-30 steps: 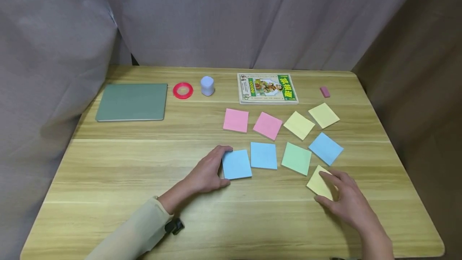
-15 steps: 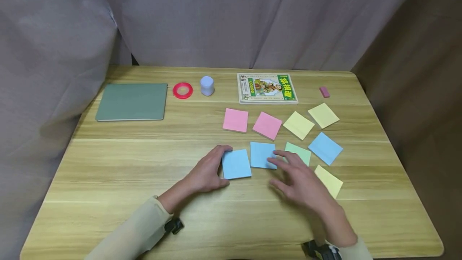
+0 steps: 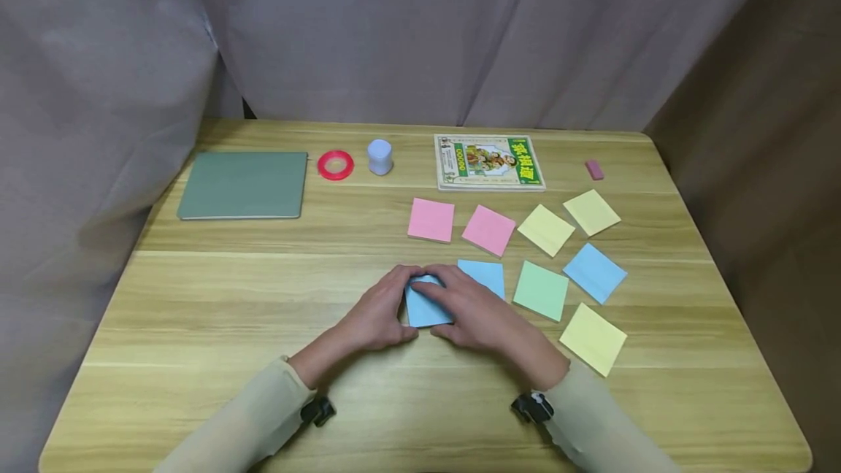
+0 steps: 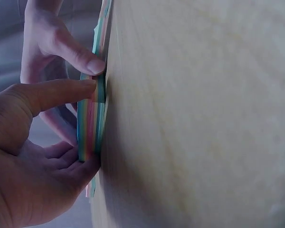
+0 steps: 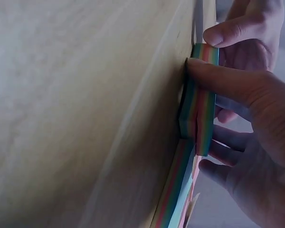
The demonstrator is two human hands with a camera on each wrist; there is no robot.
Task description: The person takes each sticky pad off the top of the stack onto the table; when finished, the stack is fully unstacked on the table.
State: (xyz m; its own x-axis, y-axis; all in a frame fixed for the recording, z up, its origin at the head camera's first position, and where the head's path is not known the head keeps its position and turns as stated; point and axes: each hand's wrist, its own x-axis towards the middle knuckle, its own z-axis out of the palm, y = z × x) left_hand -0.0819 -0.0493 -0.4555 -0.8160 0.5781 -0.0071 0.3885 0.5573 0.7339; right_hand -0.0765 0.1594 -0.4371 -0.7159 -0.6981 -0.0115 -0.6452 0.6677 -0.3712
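A blue-topped stack of sticky notes (image 3: pixel 425 309) lies on the wooden table between both hands. Striped coloured edges of the sticky notes (image 5: pixel 206 114) show in the right wrist view, with a seam as of two pads one on another. My left hand (image 3: pixel 377 318) holds its left side, thumb at the near edge and fingers at the far edge. From the right, my right hand (image 3: pixel 482 316) grips it likewise, covering its right part. Just beyond the right hand lies another blue pad (image 3: pixel 486 274), partly hidden. A green pad (image 3: pixel 541 290) and a yellow pad (image 3: pixel 593 339) lie further right.
Behind are pink pads (image 3: pixel 431 220), yellow pads (image 3: pixel 546 230) and a tilted blue pad (image 3: pixel 595 273). Along the back stand a green notebook (image 3: pixel 242 185), red tape roll (image 3: pixel 321 165), small whitish container (image 3: pixel 379 158), illustrated book (image 3: pixel 489 163) and pink eraser (image 3: pixel 594 169).
My right hand has left the yellow pad at the right and swept left across the table to grip the blue-topped sticky notes. The left hand has stayed on them.
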